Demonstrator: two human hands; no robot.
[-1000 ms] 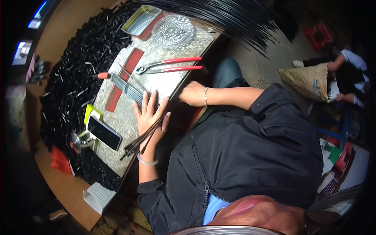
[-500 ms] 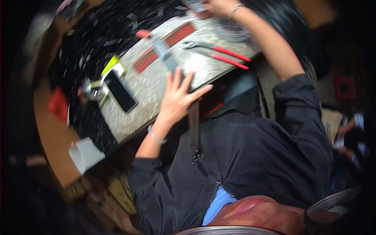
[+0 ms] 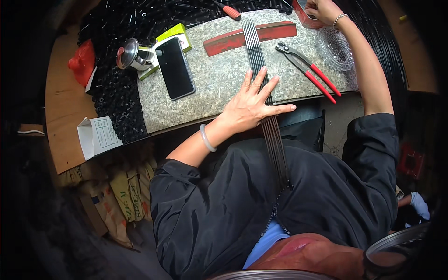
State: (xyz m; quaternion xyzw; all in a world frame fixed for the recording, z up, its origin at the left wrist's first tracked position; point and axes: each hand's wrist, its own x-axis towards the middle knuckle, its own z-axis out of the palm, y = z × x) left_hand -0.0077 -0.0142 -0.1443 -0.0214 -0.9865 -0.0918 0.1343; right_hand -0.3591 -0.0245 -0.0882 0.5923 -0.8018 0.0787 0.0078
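My left hand (image 3: 247,103) lies flat, fingers spread, over a row of thin dark rods (image 3: 253,42). The rods run side by side across a worn red bar (image 3: 221,42) on the speckled stone slab and extend past its near edge to the front of my jacket. At the far right, my right hand (image 3: 325,11) has its fingers curled together at a small red box (image 3: 305,17); what they pinch is hidden. Below that hand stands a clear glass dish (image 3: 335,49). Red-handled pliers (image 3: 310,70) rest on the slab between the rods and my right forearm.
A black phone (image 3: 175,69) leans on a yellow-green box (image 3: 175,32), beside a metal lidded cup (image 3: 135,55). A red-handled tool (image 3: 231,12) lies beyond the bar. Many small black parts (image 3: 116,93) cover the left and back. A white carton (image 3: 99,135) sits front left.
The view has turned and steadied, so the slab and its things appear shifted right and more level. My left hand remains on the rods and my right hand at the red box.
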